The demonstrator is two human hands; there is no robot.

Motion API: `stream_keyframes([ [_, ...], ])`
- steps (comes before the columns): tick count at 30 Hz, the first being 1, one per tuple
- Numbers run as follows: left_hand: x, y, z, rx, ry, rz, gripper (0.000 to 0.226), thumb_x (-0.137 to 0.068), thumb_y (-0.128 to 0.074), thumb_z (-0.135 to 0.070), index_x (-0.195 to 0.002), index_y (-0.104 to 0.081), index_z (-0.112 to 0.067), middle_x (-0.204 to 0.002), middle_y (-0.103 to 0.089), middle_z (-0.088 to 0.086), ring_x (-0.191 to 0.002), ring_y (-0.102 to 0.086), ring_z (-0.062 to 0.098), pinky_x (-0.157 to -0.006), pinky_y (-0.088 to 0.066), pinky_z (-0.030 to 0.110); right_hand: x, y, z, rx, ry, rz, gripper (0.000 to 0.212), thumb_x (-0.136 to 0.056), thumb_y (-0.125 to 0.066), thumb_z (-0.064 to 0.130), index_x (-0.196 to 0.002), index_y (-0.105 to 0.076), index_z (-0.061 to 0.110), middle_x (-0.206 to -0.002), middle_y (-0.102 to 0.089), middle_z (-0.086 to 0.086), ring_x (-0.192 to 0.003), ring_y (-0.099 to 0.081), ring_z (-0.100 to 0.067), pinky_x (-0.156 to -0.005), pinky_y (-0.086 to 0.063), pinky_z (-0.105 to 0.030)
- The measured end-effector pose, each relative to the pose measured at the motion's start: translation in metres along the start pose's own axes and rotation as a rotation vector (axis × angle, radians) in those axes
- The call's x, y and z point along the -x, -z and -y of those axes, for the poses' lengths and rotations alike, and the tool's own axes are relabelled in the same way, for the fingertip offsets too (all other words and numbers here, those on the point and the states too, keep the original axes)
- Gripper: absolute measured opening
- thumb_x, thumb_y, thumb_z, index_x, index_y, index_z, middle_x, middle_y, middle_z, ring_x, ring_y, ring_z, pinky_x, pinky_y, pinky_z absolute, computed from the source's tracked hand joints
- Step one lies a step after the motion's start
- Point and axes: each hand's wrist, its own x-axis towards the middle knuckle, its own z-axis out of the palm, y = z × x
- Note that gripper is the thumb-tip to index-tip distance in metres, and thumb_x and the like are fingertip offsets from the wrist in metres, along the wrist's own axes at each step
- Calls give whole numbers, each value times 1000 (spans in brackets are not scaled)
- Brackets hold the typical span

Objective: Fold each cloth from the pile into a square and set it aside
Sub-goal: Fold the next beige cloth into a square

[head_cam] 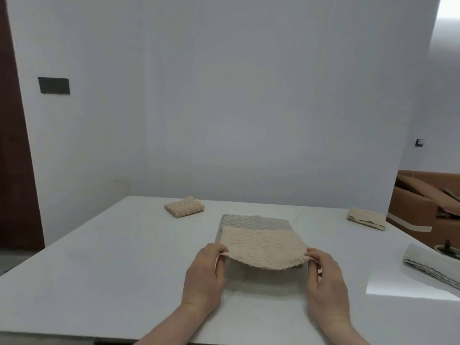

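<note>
Left hand [207, 272] pinched the near-left corner of the beige cloth [261, 247], thumb on top, fingers curled under the edge. Right hand [323, 280] did the same at the near-right corner, thumb over, fingers below. Both hands sat at lower centre of the frame, forearms coming in from the bottom edge.

Head view: beige cloth was at frame centre, its near edge lifted off the table [99, 257] and sagging slightly between the two pinches; its far part lay flat. It sat on top of a grey cloth [254, 221], whose far strip showed beyond the beige edge and whose left side showed as a thin line. Shadow fell on the table under the raised edge.

Folded beige cloth [184, 207] lay left of centre near the table's far edge, well apart from the hands. Another folded beige cloth [366, 218] lay at right, near the far-right table edge. Folded grey cloth [430, 265] lay at the far right of the frame, partly cut off by the frame edge.

Behind the table: plain white wall [249, 95], dark plate [54, 85] on it at upper left, brown door [12, 145] on the left edge, cardboard boxes [423, 200] at right.
</note>
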Motion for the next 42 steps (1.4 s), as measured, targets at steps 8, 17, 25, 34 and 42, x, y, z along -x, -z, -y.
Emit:
stream_keyframes([
  [8,-17,60,-28,-2,-45,-73,17,-98,-63,-17,-104,-65,-33,-99,-63,-20,-97,-56,4,-86,-50,34,-9,46,50,125,207,12,23,-97,-52,8,-105,-66,24,-102,-60,11,-93,-49,-16,-84,-46,-38],
  [17,-97,138,-97,61,-190,-187,16,-104,-56,-24,-91,-64,-19,-83,-62,-10,-82,-56,12,-76,-44,30,-70,82,143,-95,221,-120,16,-101,-57,12,-106,-69,21,-92,-63,12,-99,-51,-12,-85,-37,-9],
  [25,-110,150,-88,-193,-5,88,30,-102,-54,-41,-76,-54,-26,-72,-62,-11,-71,-60,14,-67,-43,34,-76,82,141,-70,99,77,8,-99,-63,27,-93,-67,28,-87,-69,16,-87,-65,-6,-76,-51,-30],
  [34,-90,110,-46,-322,168,406,25,-101,-58,-35,-77,-56,-26,-85,-68,-6,-72,-61,14,-70,-53,35,-60,49,82,169,-54,305,8,-97,-63,30,-91,-67,34,-88,-70,13,-89,-65,-12,-76,-55,-37],
  [42,-110,72,-34,-52,510,299,13,-96,-59,-20,-85,-64,-22,-71,-69,-7,-69,-68,12,-67,-49,27,-84,17,65,280,-127,312,8,-96,-62,32,-94,-69,35,-94,-71,9,-93,-64,-16,-74,-51,-33],
])
